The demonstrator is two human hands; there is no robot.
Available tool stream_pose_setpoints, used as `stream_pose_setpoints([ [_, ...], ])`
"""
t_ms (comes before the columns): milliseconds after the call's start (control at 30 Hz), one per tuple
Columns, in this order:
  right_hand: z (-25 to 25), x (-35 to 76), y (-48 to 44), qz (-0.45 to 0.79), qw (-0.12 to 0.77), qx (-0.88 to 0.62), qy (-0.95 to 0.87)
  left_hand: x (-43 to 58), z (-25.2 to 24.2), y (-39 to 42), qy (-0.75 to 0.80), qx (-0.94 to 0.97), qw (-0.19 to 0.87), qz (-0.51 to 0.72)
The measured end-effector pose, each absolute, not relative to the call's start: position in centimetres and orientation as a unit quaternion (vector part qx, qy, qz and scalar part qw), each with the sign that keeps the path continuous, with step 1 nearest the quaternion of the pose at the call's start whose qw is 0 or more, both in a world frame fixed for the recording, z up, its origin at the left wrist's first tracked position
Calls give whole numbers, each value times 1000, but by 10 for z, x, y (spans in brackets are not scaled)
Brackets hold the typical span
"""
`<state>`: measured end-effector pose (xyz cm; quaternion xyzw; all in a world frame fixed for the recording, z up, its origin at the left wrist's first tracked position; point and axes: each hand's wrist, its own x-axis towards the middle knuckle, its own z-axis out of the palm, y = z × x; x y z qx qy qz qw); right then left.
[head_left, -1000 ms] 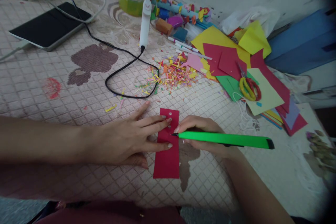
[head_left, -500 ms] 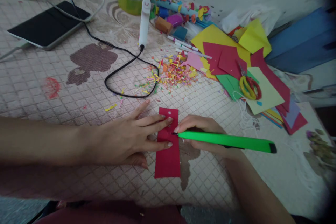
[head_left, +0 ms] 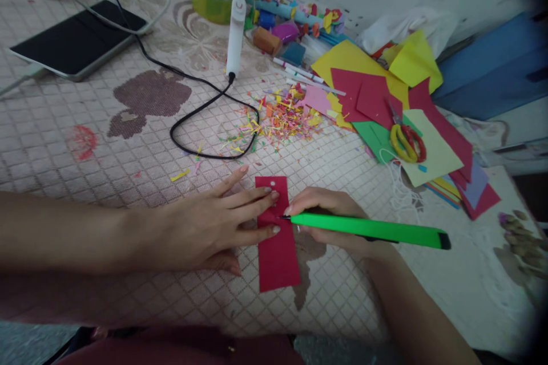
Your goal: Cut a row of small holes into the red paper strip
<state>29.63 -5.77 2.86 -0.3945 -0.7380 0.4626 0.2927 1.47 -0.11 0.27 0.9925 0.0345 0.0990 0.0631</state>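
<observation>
A red strip of paper or foam sheet (head_left: 279, 265) lies on the tablecloth, slightly tilted, with a small round hole near its far end. Flat over its left side and middle rests my left hand (head_left: 209, 222), fingers spread, fingertips pressing on the strip. From the right, my right hand (head_left: 327, 205) pinches a bright green pen (head_left: 368, 227) close to its thin dark tip. That tip meets the strip between my left fingers. Any mark under it is too small to make out.
Small coloured scraps (head_left: 293, 117) lie beyond the strip, beside a looped black cable (head_left: 171, 128) leading to a white glue gun (head_left: 235, 34). Scissors (head_left: 406, 142) rest on coloured sheets (head_left: 363, 94) at right, near white string (head_left: 400, 188). A tablet (head_left: 81, 40) lies far left.
The red strip has turned a little: its far end has shifted left and its near end right. Both hands and the pen stay almost in place.
</observation>
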Motion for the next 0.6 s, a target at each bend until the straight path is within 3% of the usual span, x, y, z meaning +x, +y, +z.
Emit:
stream_pose_setpoints([
  [400,29,295,-58,466,296,-397,-733,17,3,-11,43,992,15,117],
  [600,28,296,-58,465,295,-406,-730,13,2,-5,30,989,89,113],
])
